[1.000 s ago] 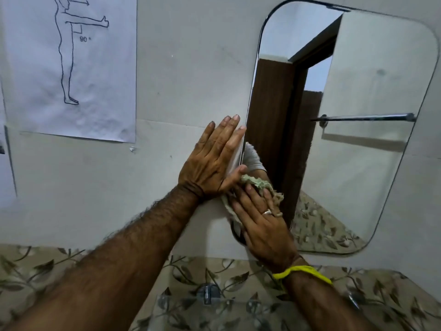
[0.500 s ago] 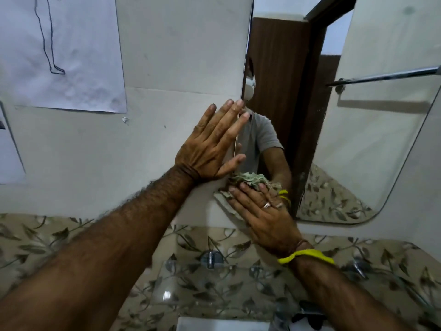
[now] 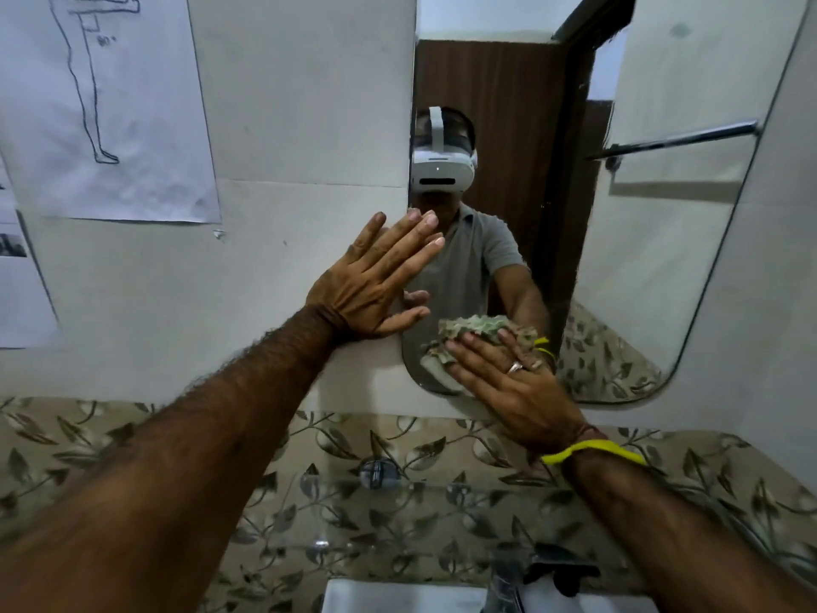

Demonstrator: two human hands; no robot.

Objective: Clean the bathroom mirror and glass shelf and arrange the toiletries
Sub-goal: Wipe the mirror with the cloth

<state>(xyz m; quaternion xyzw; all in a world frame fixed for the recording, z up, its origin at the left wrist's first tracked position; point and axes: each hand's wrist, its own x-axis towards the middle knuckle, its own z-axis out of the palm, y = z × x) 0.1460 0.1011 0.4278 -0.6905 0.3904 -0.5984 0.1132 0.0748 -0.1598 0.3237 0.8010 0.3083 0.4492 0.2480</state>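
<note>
A rounded wall mirror (image 3: 641, 241) hangs ahead. My left hand (image 3: 371, 285) lies flat with fingers spread across the mirror's left edge and the white wall. My right hand (image 3: 508, 382) presses a crumpled greenish cloth (image 3: 468, 334) against the mirror's lower left corner; it wears a ring and a yellow wristband. Below both arms a clear glass shelf (image 3: 398, 515) juts from the leaf-patterned tiles, and no toiletries show on it.
Paper sheets (image 3: 101, 108) with a figure drawing hang on the wall at left. A tap (image 3: 504, 581) and white basin (image 3: 398, 597) sit at the bottom edge, with a dark object (image 3: 561, 568) beside the tap. The mirror reflects a door and towel rail.
My view has dropped and moved closer, bringing the basin and tap into sight. My right hand has slid the cloth rightward along the mirror's bottom; my left hand stays on the edge.
</note>
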